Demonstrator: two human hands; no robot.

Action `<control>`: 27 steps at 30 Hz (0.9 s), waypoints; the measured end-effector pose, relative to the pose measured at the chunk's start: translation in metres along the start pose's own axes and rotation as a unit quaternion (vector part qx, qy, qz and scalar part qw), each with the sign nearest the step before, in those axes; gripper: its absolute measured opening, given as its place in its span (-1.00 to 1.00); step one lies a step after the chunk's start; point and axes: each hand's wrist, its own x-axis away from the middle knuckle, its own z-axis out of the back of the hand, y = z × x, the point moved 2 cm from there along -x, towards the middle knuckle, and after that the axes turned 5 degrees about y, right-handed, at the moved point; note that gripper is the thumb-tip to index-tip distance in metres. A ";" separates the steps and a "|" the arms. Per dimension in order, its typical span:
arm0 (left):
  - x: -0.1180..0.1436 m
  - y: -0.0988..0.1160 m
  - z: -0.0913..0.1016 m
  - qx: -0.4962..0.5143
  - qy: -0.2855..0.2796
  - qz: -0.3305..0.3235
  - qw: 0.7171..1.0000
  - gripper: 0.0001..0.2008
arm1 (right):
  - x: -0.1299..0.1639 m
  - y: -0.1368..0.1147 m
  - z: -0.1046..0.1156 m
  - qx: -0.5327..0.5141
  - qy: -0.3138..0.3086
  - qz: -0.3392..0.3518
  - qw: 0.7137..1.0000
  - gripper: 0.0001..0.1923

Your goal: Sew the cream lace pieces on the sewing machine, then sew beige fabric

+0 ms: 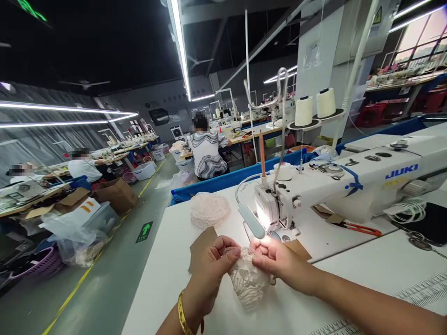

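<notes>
A piece of pale pink lace point(248, 284) hangs between my two hands, just in front of the sewing machine's needle area. My left hand point(220, 260) pinches its upper left edge between thumb and fingers. At the upper right edge, my right hand point(270, 258) is closed on the same lace. The white sewing machine point(310, 177) stands behind, its lamp lighting the spot near my right fingertips. A pile of similar lace point(210, 209) lies on the white table beyond my left hand. Brown cardboard point(200, 249) sits partly behind that hand.
Red-handled thread snips point(363, 229) and scissors point(421, 242) lie on the right of the table point(153, 284). Two thread cones point(303, 111) stand behind the machine. One person point(206, 149) sits ahead; others work at left beside boxes and a purple basket point(42, 267).
</notes>
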 end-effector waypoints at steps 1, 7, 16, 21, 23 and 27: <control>0.000 0.007 0.010 -0.011 0.010 -0.010 1.000 -0.48 | -0.005 -0.001 -0.004 0.010 -0.024 -0.022 0.999 -0.42; -0.034 0.044 0.076 -0.115 0.119 -0.097 0.981 -0.39 | -0.065 0.002 -0.025 -0.019 0.055 0.046 0.997 -0.50; -0.156 0.060 0.149 -0.262 0.240 -0.155 0.922 -0.70 | -0.193 -0.007 -0.040 0.059 0.313 0.132 0.939 -0.65; -0.214 0.047 0.171 -0.359 0.256 -0.114 0.890 -0.70 | -0.244 -0.004 -0.019 0.191 0.402 0.125 0.887 -0.81; -0.230 0.038 0.176 -0.390 0.248 -0.086 0.883 -0.69 | -0.257 0.002 -0.010 0.236 0.414 0.104 0.873 -0.88; -0.250 0.019 0.186 -0.418 0.204 -0.023 0.885 -0.64 | -0.269 0.015 0.007 0.304 0.424 0.085 0.849 -0.91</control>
